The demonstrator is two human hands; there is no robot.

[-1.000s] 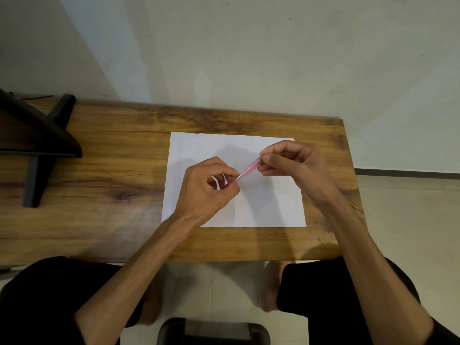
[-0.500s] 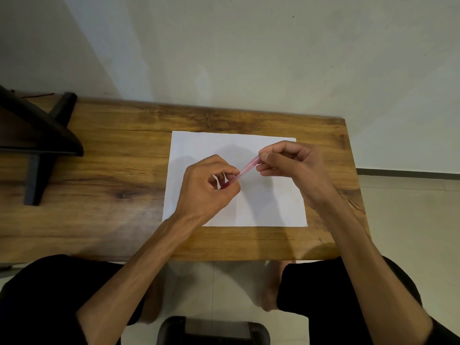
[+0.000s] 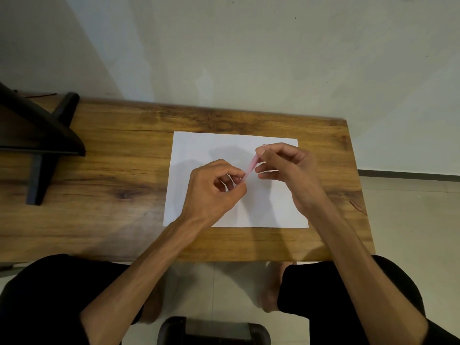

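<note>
A thin pink stick-like object [image 3: 251, 168], perhaps a rolled strip, is held between both hands above a white sheet of paper [image 3: 199, 155]. My left hand [image 3: 214, 188] pinches its lower end with curled fingers. My right hand [image 3: 291, 168] pinches its upper end between thumb and forefinger. The object slants up toward the right. The sheet lies flat on the wooden table [image 3: 112, 170], and both hands hover over its middle.
A black stand or shelf bracket [image 3: 42, 143] sits on the table's left part. The table's right edge [image 3: 358, 190] drops to a tiled floor. A wall rises behind the table. My knees and a dark stool [image 3: 214, 329] are below the front edge.
My right hand has lifted the upper end of the pink object, so it now slants more steeply. My left hand has stayed in nearly the same place.
</note>
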